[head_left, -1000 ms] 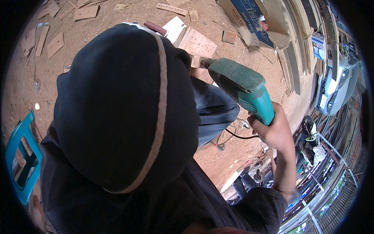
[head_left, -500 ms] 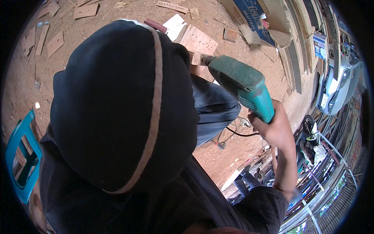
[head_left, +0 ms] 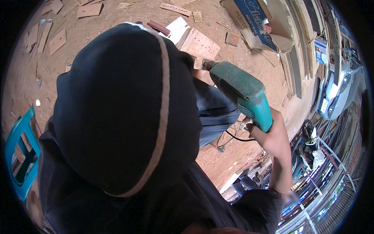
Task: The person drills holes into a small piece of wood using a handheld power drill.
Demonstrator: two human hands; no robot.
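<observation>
My right hand (head_left: pixel 272 134) is wrapped round the handle of a green power drill (head_left: pixel 239 82). The drill's chuck points away to the upper left and meets a small pale wood block (head_left: pixel 198 63); the bit itself cannot be made out. Just under that block shows a sliver of skin, apparently my left hand (head_left: pixel 198 73), with its fingers hidden behind a large dark cap (head_left: pixel 124 113). Beyond the block lies a wooden board (head_left: pixel 200 43) with many drilled holes, beside a white sheet (head_left: pixel 178 29) and a dark red cylindrical piece (head_left: pixel 159 28).
Wood offcuts (head_left: pixel 58 41) lie on the dirt floor at far left. A teal plastic stool (head_left: pixel 24 152) stands at left. At far right are a cardboard box (head_left: pixel 253 27), upright planks (head_left: pixel 294 74) and a car (head_left: pixel 339 91). A black cable (head_left: pixel 237 138) runs beneath my right hand.
The view has shifted slightly, so the floor and wood pieces sit a little further right. The drill has dipped slightly in the picture, its chuck still at the wood block. My right-hand grip is unchanged.
</observation>
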